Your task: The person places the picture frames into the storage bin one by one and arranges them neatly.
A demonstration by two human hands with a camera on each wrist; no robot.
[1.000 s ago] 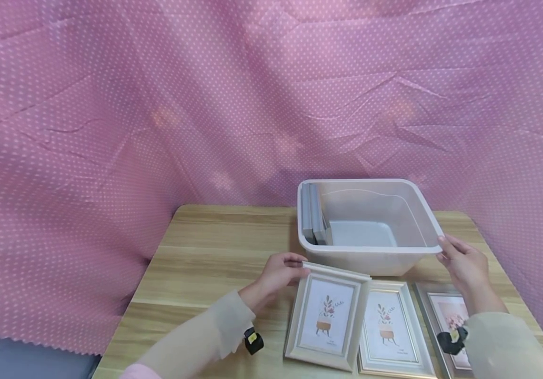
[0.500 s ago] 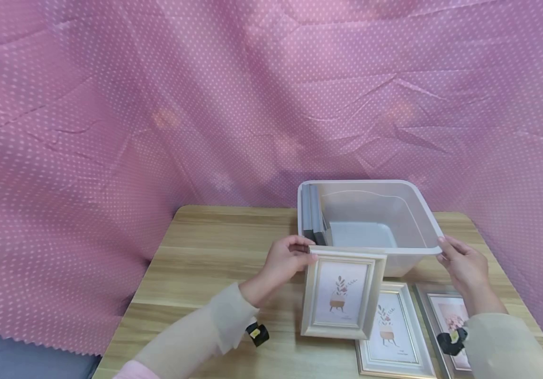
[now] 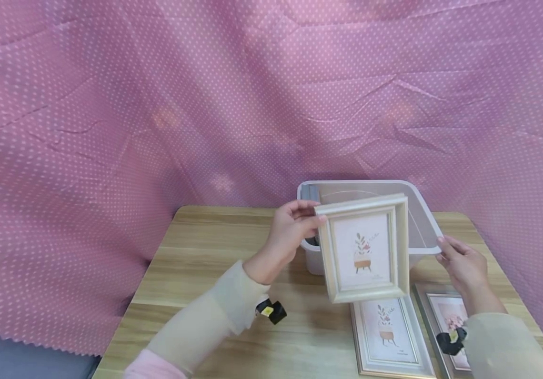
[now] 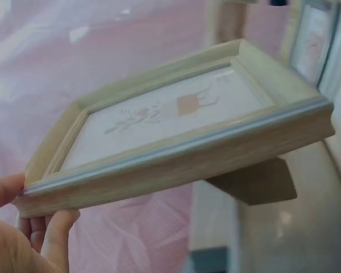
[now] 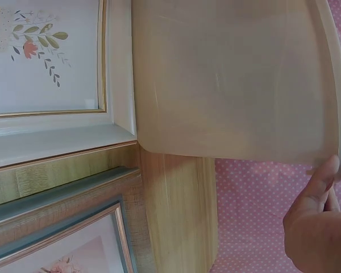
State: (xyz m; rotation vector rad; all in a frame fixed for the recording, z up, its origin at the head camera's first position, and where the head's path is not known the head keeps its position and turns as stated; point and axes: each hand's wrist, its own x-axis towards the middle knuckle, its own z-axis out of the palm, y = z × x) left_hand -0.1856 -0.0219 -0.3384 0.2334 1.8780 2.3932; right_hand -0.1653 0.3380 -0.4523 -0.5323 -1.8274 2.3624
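My left hand (image 3: 284,236) pinches a cream picture frame (image 3: 365,252) by its upper left corner, thumb in front and fingers behind. The frame is raised and tilted in front of the white plastic bin (image 3: 425,210), covering much of its opening. A folding stand (image 4: 256,185) juts from the frame's back in the left wrist view. My right hand (image 3: 464,266) pinches the bin's front right rim corner, as the right wrist view also shows. Inside the bin, grey frames (image 3: 309,192) stand against the left wall, mostly hidden behind my left hand and the cream frame.
A second cream picture frame (image 3: 389,337) lies face up on the wooden table (image 3: 214,237), before the bin. To its right lies a grey-brown frame (image 3: 434,316) with a pink flower picture, partly under my right sleeve. A pink dotted cloth (image 3: 252,105) hangs behind the table.
My left hand has lifted the cream frame from beside the other frames, up and rightward to the front of the bin. My right hand has stayed on the rim.
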